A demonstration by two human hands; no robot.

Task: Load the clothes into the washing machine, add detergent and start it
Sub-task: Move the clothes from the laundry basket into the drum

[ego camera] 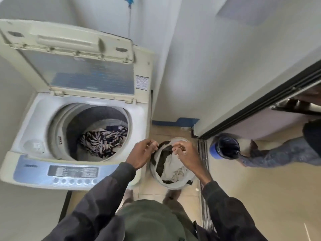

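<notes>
1. Black-and-cream leafy clothes (102, 143) lie inside the open washing machine (34, 129), left.
2. Your left hand (141, 153) and right hand (186, 156) curl over garments (167, 161) in the laundry basket (173, 183), just right of the machine; whether they are gripping is too blurred to tell.

The washing machine (34, 122) is cream and white, and its button panel (31, 173) is light blue with a dark grey screen (73, 171). The lid (69, 40) has a pale blue window (86, 73). A cloth (102, 141) in the grey drum (78, 122) is black with pale leaf shapes all over it. The basket (175, 184) is whitish grey — the clothes (166, 162) in it are white and dark. The sleeves (97, 197) are dark grey. The floor (260, 188) is tan. The bin (212, 151) is blue with a black bag (227, 146) inside. The walls (208, 66) are white, with a blue strip (175, 122) at the bottom.
</notes>
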